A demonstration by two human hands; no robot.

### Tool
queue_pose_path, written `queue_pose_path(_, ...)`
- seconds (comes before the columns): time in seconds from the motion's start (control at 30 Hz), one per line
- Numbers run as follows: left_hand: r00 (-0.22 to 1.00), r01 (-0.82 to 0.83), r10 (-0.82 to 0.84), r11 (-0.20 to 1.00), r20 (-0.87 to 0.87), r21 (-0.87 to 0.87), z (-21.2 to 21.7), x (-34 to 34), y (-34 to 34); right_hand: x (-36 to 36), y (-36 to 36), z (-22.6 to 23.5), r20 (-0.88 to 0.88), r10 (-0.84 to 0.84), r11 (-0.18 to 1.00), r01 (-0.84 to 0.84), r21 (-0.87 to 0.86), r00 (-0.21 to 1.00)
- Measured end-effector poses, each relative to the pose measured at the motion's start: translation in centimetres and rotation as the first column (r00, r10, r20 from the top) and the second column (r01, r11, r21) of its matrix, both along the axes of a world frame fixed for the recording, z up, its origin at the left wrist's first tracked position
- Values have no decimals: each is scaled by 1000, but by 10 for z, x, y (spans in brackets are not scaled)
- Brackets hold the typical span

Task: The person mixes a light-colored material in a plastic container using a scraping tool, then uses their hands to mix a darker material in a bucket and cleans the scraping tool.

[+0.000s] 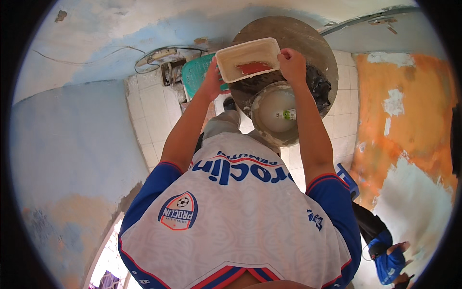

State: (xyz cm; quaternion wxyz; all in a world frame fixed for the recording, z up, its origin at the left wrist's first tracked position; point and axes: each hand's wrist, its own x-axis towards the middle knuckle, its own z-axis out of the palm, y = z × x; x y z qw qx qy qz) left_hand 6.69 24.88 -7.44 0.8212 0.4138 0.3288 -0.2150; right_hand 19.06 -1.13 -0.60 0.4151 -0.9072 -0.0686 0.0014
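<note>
A cream rectangular plastic tub (231, 59) is held up between my hands, over the edge of a round brown table. On its inner bottom lies a red patch (253, 68); I cannot tell whether it is paint or a stain. My left hand (212, 81) grips the tub's left end, with its fingers partly hidden behind the wall. My right hand (292, 65) pinches the right rim, fingers curled. Just below the tub, nearer to me, is a round bucket (274, 103) with a smeared rim and a pale inside or lid bearing a green-and-white label.
The round table (269, 29) stands ahead, with a black plastic bag (318, 86) at its right. A teal plastic stool (192, 72) is to the left, beside a loose cable (139, 60). Patchy walls close in on both sides. Another person (387, 260) is at the lower right.
</note>
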Motion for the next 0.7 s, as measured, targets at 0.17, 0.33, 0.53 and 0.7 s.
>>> queue_pose_path(0.17,999,23,-23,1000,-24,8,-43,7,-11,11,-19,-36,-101,-7,1000,4,-25,995)
queue_pose_path(0.33,996,-4,16,992,-86,130,-40,7,-36,21,-34,-67,-219,13,999,-22,-38,976)
queue_pose_path(0.53,967,-190,238,913,-92,362,-47,-18,-49,-22,-41,-44,24,-71,984,67,165,997)
queue_pose_path(0.7,933,-356,166,550,319,756,12,-73,-88,-116,-98,-20,-263,91,985,-49,164,961)
